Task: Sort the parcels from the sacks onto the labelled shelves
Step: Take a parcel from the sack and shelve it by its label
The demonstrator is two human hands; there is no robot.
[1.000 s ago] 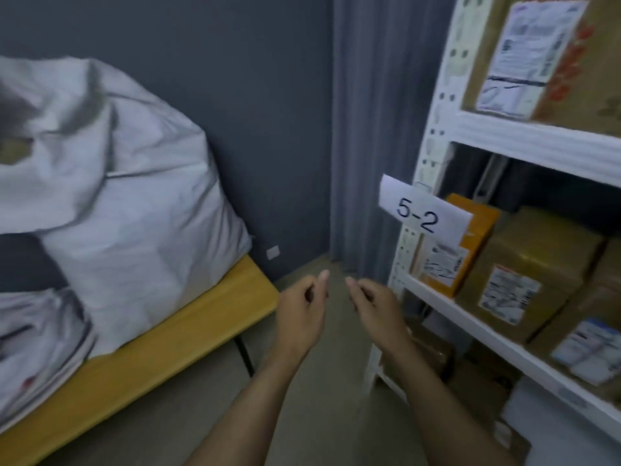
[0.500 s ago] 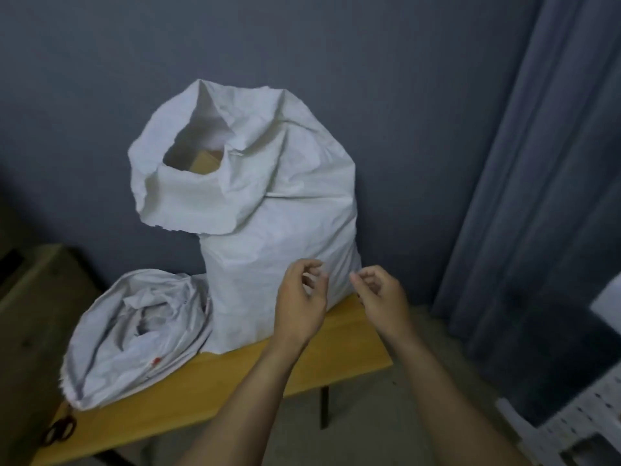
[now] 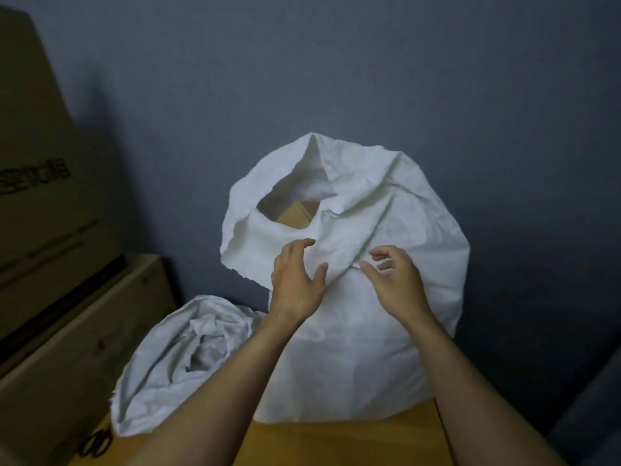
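The grip of the left hand point(image 3: 297, 280) is apart: the fingers are spread and lightly bent, the thumb stands away from them, and nothing is between them. The grip of the right hand point(image 3: 393, 280) is apart in the same way, with bent fingers, a free thumb and nothing held. Both hands are raised side by side, near each other but not touching, in front of the upper part of the upright sack point(image 3: 369, 358). The fingertips of the left hand lie over the folded rim of this sack, but I cannot tell if either hand really touches the cloth. The upright sack is white and wrinkled, it stands on the yellow counter point(image 3: 336, 442) close to the grey-blue wall point(image 3: 336, 62), and its mouth is open toward the camera. Inside the mouth a brown cardboard parcel point(image 3: 297, 213) shows, only its top part visible. To the left of the upright sack, touching its lower side, the flat sack point(image 3: 158, 381) lies crumpled and low on the counter, its mouth open too. Near the left edge of the counter, just beside the flat sack, are dark scissors point(image 3: 95, 443). Further left stands a large brown carton point(image 3: 40, 213) with dark printed letters, on top of a paler lower box point(image 3: 100, 331).
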